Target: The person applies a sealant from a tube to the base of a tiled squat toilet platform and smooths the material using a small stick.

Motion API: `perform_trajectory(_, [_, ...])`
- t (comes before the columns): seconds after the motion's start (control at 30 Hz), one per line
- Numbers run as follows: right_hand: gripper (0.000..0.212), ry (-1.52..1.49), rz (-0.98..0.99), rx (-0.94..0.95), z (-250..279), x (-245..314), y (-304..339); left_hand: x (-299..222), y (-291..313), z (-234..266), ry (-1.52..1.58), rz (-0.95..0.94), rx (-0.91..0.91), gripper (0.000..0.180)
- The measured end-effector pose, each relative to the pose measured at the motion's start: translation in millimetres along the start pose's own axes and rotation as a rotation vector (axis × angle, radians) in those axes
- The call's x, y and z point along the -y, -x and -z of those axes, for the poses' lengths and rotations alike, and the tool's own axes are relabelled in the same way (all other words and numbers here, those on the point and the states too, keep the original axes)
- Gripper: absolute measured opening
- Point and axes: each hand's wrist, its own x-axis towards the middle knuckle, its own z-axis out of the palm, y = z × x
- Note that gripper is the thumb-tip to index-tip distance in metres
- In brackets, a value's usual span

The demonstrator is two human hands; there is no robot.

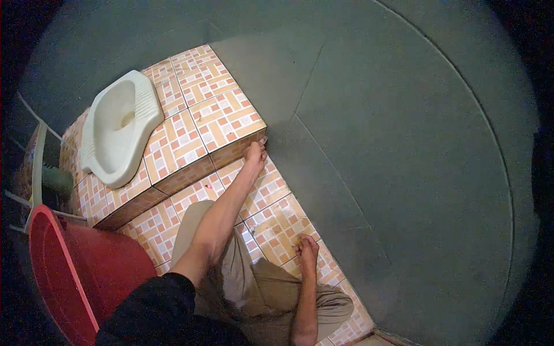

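Note:
My left hand point(255, 153) reaches to the inner corner where the raised tiled step point(231, 154) meets the grey-green wall point(381, 144). Its fingers are closed, and a small pale bit shows at their tips, too small to name. Lower down and to the right, my right hand point(307, 246) is held close above the tiled floor point(277, 228) beside the wall. Those fingers are curled together; whatever they may hold is hidden. The floor around both hands carries an orange, white and cream block pattern.
A white squat toilet point(124, 127) is set into the step's top. At the lower left stands a large red tub point(109, 265), with a pale rack point(39, 155) behind it. A small red scrap point(208, 186) lies on the floor. My bent legs point(242, 282) fill the space below.

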Motion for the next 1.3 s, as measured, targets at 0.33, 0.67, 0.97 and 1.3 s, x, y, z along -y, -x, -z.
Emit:
perform_trajectory(0.33, [0.018,-0.034,-0.003,-0.025,-6,2,1,5,-5,5,0.028,-0.021,-0.135,0.011])
perform_trajectory(0.67, [0.017,-0.046,-0.013,-0.024,-6,2,1,2,9,-10,-0.039,-0.085,-0.259,0.017])
perform_trajectory(0.97, [0.016,-0.034,-0.021,-0.054,2,1,0,2,22,-24,-0.097,-0.105,-0.204,0.017])
perform_trajectory(1.3, [0.015,-0.016,0.0,-0.063,-3,2,0,-1,22,-21,-0.096,-0.098,-0.298,0.015])
